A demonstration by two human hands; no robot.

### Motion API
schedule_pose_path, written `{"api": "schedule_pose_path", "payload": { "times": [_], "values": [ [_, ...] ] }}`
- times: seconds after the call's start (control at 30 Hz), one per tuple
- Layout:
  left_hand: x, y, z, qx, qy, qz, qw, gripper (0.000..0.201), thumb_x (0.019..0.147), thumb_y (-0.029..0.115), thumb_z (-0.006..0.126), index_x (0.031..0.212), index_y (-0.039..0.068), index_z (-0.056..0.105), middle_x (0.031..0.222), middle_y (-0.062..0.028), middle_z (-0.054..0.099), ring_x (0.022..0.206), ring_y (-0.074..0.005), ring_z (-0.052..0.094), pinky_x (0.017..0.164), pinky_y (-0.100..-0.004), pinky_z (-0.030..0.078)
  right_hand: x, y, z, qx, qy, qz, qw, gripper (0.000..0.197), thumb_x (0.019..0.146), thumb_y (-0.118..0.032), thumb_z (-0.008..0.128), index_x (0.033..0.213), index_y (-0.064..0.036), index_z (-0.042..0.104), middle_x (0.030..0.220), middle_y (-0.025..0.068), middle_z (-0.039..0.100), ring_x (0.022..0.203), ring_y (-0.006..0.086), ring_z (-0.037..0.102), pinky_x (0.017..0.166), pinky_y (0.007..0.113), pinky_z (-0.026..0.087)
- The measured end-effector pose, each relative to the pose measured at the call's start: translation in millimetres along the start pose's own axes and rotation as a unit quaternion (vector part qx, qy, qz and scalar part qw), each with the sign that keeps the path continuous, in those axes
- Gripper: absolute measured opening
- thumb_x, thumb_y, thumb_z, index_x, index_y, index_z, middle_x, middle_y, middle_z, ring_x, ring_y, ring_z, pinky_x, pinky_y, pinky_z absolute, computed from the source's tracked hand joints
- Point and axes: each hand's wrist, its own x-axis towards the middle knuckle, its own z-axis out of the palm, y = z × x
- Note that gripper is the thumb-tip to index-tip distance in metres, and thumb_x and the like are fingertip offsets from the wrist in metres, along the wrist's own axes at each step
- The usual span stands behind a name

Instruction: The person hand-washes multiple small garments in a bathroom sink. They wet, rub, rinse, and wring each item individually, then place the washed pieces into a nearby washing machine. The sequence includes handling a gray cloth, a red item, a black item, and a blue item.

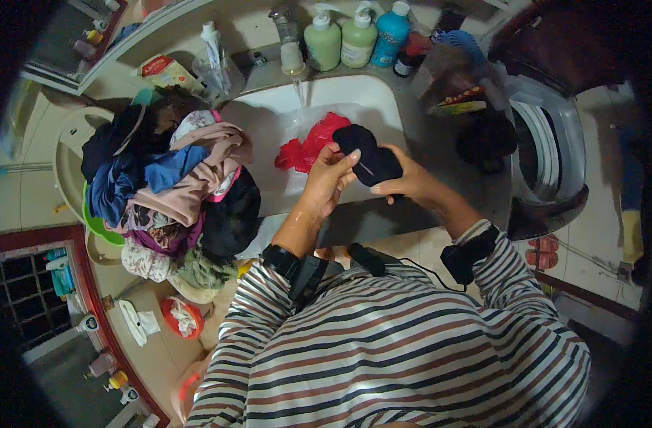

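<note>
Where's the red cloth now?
In the head view, the red cloth lies in the white sink, near the running faucet, left of the held black cloth.

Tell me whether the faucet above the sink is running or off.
Running: a stream of water falls from the faucet into the white sink, behind the red cloth; the black cloth is held clear of it.
</note>
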Motion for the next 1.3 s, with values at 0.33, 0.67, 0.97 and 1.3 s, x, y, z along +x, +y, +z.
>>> {"api": "schedule_pose_path", "payload": {
  "times": [0.33, 0.67, 0.97, 1.3],
  "values": [
    [18, 31, 65, -0.106, -0.075, -0.035, 0.991, 0.022, 0.091, 0.018, 0.040, 0.102, 0.006, 0.054, 0.094, -0.0051, 0.060, 0.084, -0.0149, 0.057, 0.074, -0.0279, 0.047, -27, -13, -51, 0.023, 0.285, -0.101, 0.953, 0.052, 0.079, -0.027, 0.063, 0.122, -0.0126, 0.038, 0.119, 0.0081, 0.044, 0.078, 0.0136, 0.055, 0.058, 0.024, 0.047],
    [15, 47, 91, 0.128, -0.036, -0.079, 0.988, 0.043, 0.074, 0.022, 0.066, 0.106, -0.002, 0.050, 0.093, -0.0078, 0.059, 0.083, -0.0169, 0.057, 0.075, -0.0311, 0.046, -34, -2, -21, -0.293, 0.253, -0.157, 0.909, 0.071, 0.064, -0.024, 0.074, 0.125, -0.0073, 0.041, 0.113, 0.0157, 0.049, 0.104, 0.0250, 0.049, 0.088, 0.034, 0.038],
    [-8, 86, 48, 0.533, -0.262, 0.093, 0.799, 0.064, 0.059, 0.014, 0.076, 0.113, 0.007, 0.042, 0.088, -0.0048, 0.039, 0.083, -0.0172, 0.040, 0.078, -0.0257, 0.035, -77, -55, -79, -0.219, 0.208, -0.104, 0.948, 0.038, 0.075, -0.025, 0.066, 0.105, -0.0046, 0.056, 0.090, 0.0064, 0.061, 0.088, 0.0147, 0.055, 0.083, 0.029, 0.042],
    [-29, 103, 44, 0.439, -0.143, 0.085, 0.883, 0.015, 0.082, 0.014, 0.058, 0.090, 0.002, 0.056, 0.075, 0.0020, 0.052, 0.076, -0.0062, 0.045, 0.070, -0.0211, 0.038, -63, -61, -79, -0.196, 0.253, -0.173, 0.932, 0.028, 0.076, -0.017, 0.065, 0.101, -0.0056, 0.059, 0.100, 0.0067, 0.060, 0.095, 0.0148, 0.054, 0.087, 0.029, 0.040]
  ]
}}
